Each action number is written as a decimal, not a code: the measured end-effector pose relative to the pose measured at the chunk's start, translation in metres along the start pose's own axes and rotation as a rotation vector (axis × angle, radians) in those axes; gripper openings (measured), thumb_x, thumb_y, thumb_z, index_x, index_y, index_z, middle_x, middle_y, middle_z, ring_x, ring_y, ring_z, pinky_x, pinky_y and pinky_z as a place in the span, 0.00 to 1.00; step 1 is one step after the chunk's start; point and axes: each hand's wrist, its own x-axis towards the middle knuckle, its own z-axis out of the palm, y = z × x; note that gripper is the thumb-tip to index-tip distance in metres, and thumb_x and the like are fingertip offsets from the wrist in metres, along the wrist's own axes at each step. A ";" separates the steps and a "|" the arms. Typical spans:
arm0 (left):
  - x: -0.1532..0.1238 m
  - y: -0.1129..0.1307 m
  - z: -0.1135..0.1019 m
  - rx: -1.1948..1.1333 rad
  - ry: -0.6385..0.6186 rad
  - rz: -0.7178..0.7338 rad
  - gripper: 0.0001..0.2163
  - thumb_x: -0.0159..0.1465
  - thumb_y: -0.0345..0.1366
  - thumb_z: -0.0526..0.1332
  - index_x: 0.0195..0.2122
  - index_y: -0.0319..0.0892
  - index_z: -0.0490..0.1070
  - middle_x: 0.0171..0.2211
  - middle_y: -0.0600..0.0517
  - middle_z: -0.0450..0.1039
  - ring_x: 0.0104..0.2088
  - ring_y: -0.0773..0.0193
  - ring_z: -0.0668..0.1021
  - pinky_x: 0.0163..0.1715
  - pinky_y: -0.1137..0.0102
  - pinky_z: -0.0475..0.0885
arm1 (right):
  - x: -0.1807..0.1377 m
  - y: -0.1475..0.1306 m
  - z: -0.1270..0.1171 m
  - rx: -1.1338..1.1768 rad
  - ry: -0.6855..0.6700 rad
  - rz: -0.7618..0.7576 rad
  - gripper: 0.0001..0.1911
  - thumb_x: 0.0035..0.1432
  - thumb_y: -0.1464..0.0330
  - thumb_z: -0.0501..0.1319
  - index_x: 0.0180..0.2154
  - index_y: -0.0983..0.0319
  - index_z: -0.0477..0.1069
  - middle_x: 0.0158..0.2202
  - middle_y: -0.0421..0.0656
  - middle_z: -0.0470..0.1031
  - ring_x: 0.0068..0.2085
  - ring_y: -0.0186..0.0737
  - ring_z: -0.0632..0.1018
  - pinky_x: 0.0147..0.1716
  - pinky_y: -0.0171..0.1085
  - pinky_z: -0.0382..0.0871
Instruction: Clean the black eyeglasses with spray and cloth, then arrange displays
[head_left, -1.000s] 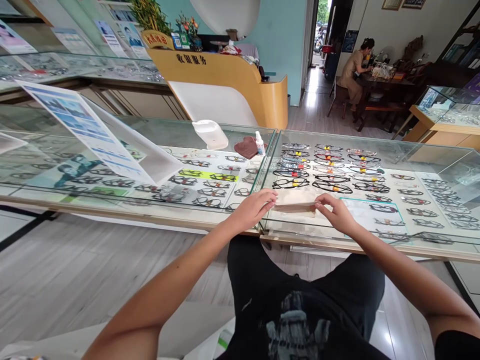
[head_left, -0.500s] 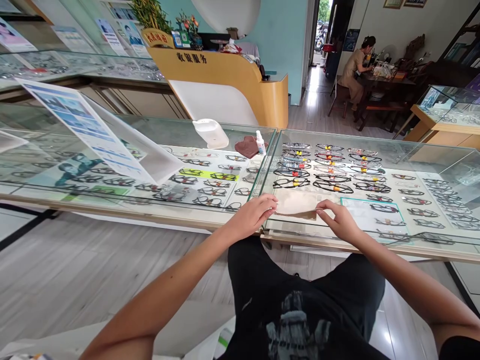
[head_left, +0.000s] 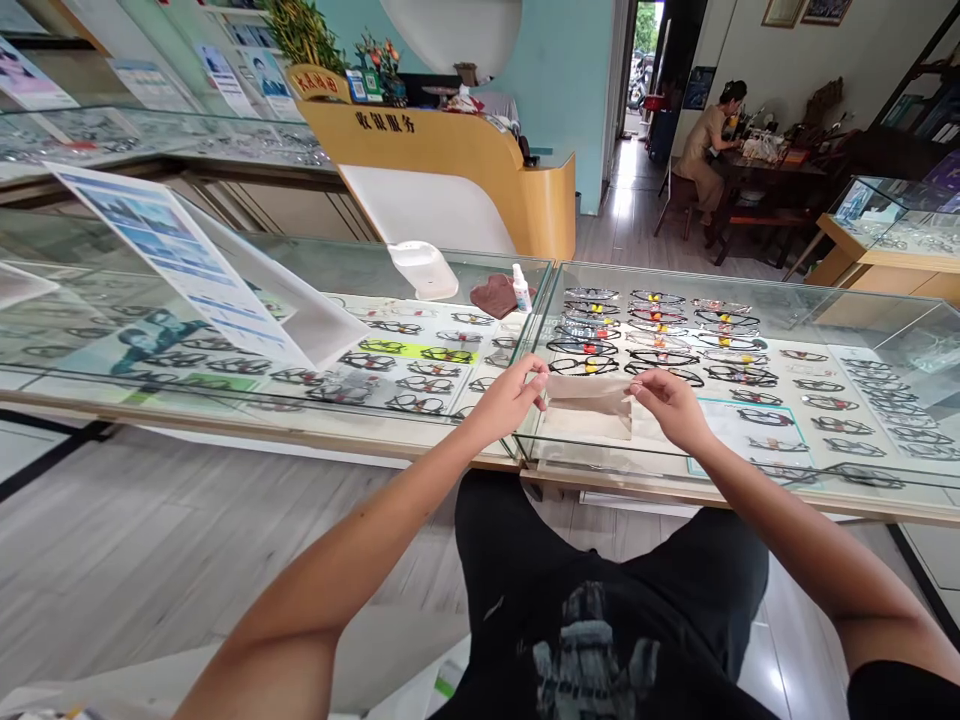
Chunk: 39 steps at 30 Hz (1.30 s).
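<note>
A beige cloth (head_left: pixel 589 405) hangs just above the glass counter top (head_left: pixel 750 450), stretched between both hands. My left hand (head_left: pixel 510 400) pinches its upper left corner. My right hand (head_left: pixel 671 405) pinches its upper right corner. The lower part of the cloth drapes down onto the glass. Rows of eyeglass frames (head_left: pixel 637 335) lie inside the case under the cloth and beyond it.
A small white spray bottle (head_left: pixel 520 288) and a dark red cloth (head_left: pixel 495 295) sit on the far side of the left case. A white holder (head_left: pixel 422 268) and a slanted poster stand (head_left: pixel 180 265) stand further left. A person sits at a desk (head_left: pixel 705 150) in the back room.
Both hands have lifted the cloth's top edge off the glass and away from me; a second ago the cloth lay flat under my fingertips.
</note>
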 end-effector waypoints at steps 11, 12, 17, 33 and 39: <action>-0.006 -0.022 0.010 -0.309 -0.071 0.131 0.21 0.72 0.61 0.55 0.43 0.47 0.62 0.61 0.38 0.75 0.62 0.49 0.76 0.56 0.52 0.76 | -0.013 0.013 -0.003 -0.071 -0.016 -0.122 0.21 0.64 0.45 0.66 0.39 0.56 0.75 0.40 0.45 0.82 0.44 0.45 0.84 0.51 0.48 0.79; -0.009 -0.023 0.010 -0.280 -0.083 0.153 0.20 0.73 0.60 0.54 0.43 0.47 0.62 0.62 0.38 0.75 0.63 0.49 0.75 0.57 0.52 0.75 | -0.016 0.014 -0.005 -0.144 -0.022 -0.143 0.19 0.66 0.47 0.65 0.40 0.56 0.76 0.43 0.46 0.83 0.48 0.48 0.85 0.54 0.49 0.79; -0.021 -0.025 0.003 0.030 -0.143 0.250 0.15 0.76 0.51 0.51 0.43 0.46 0.66 0.66 0.38 0.72 0.67 0.49 0.73 0.66 0.50 0.68 | -0.030 0.013 -0.014 -0.490 -0.138 -0.291 0.09 0.72 0.61 0.61 0.43 0.56 0.78 0.52 0.51 0.85 0.57 0.53 0.84 0.56 0.51 0.79; -0.022 -0.033 -0.008 0.465 -0.265 0.428 0.15 0.78 0.43 0.49 0.45 0.44 0.73 0.72 0.38 0.67 0.67 0.49 0.74 0.65 0.52 0.71 | -0.038 0.022 -0.015 -0.830 -0.186 -0.632 0.10 0.73 0.71 0.59 0.44 0.59 0.80 0.49 0.52 0.87 0.48 0.51 0.87 0.48 0.48 0.82; -0.020 -0.041 -0.007 0.510 -0.277 0.455 0.17 0.78 0.43 0.48 0.46 0.43 0.75 0.72 0.37 0.67 0.69 0.48 0.73 0.65 0.51 0.71 | -0.039 0.018 -0.018 -0.902 -0.246 -0.687 0.12 0.73 0.73 0.58 0.44 0.58 0.81 0.50 0.50 0.86 0.51 0.49 0.85 0.51 0.47 0.80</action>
